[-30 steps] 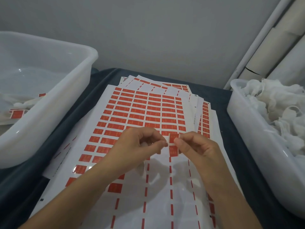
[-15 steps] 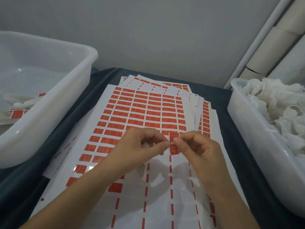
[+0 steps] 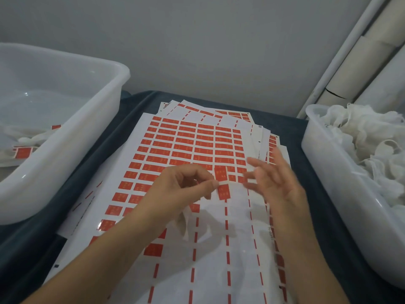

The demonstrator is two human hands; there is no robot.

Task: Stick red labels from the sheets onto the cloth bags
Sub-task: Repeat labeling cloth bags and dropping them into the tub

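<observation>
Sheets of red labels [image 3: 197,145] lie fanned out on the dark cloth before me. Near rows of the top sheet are peeled down to thin red strips. My left hand [image 3: 184,189] hovers over the sheet's middle and pinches a small red label [image 3: 220,173] between thumb and forefinger. A thin translucent white piece [image 3: 186,224] hangs under that hand; I cannot tell whether it is a bag. My right hand [image 3: 278,183] is just right of the label, blurred, with fingers spread and holding nothing. White cloth bags [image 3: 368,150] fill the right tub.
A white plastic tub [image 3: 324,172] stands at the right edge. A larger white tub [image 3: 65,154] on the left holds a few bags with red labels [image 3: 22,152]. A grey wall is close behind, and cardboard tubes [image 3: 359,62] lean in the right corner.
My right hand has let go of the label, opened, and moved right. My left hand keeps its pinch on the label in about the same place.
</observation>
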